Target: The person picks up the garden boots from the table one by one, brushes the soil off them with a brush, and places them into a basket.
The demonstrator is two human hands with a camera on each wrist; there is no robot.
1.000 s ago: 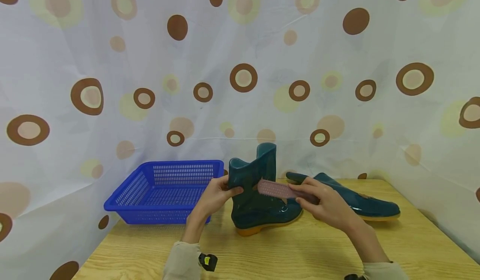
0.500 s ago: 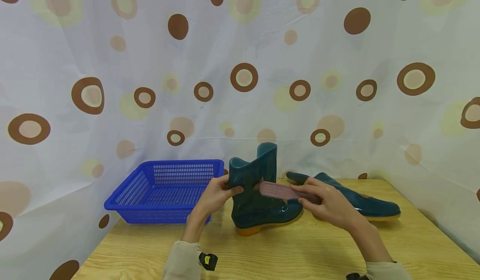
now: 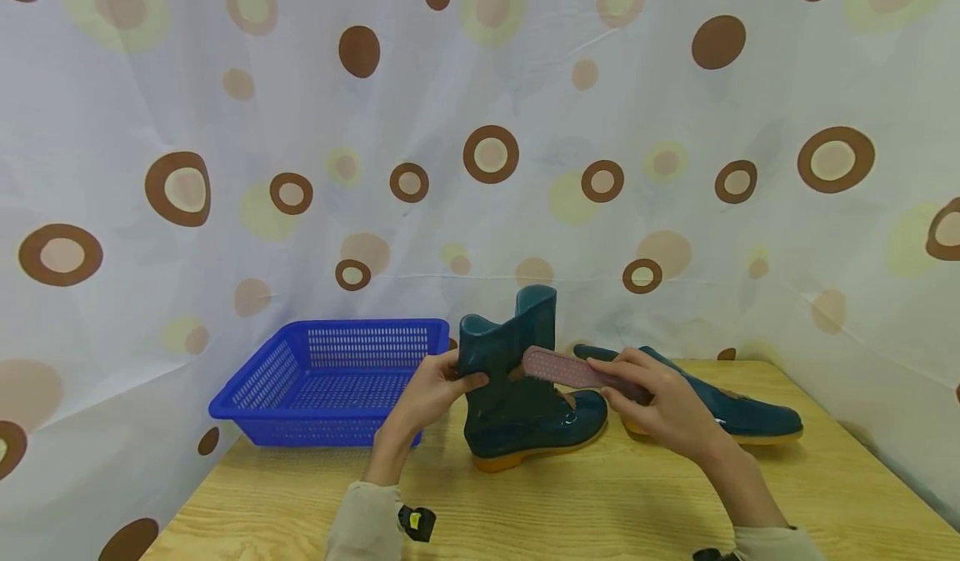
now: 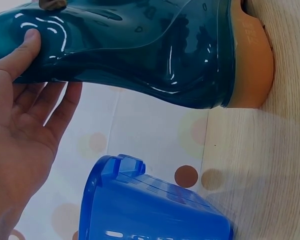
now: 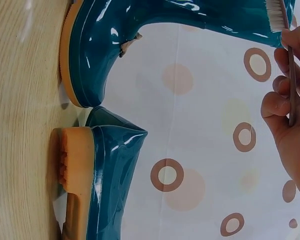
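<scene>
A glossy dark-teal rain boot point(image 3: 510, 419) with an orange sole stands upright on the table. My left hand point(image 3: 431, 394) grips its shaft from the heel side, with the thumb point(image 4: 27, 49) across the near face and the fingers behind. My right hand point(image 3: 667, 403) holds a pink-backed brush point(image 3: 558, 368) by its handle. White bristles point(image 5: 276, 15) face the upper shaft, right at its surface in the right wrist view. A small brown bow point(image 5: 129, 45) decorates the boot's instep. Behind the right hand, the matching boot point(image 3: 750, 411) lies on the table.
A blue slotted plastic basket point(image 3: 315, 429) stands at the left, close beside the left hand. The wood-grain table point(image 3: 570, 511) ends at a white curtain point(image 3: 465, 227) with brown and yellow dots, which hangs behind and on both sides.
The brush has moved up the boot's shaft and slightly right, its handle still in the right hand. The left hand and the upright boot keep their places.
</scene>
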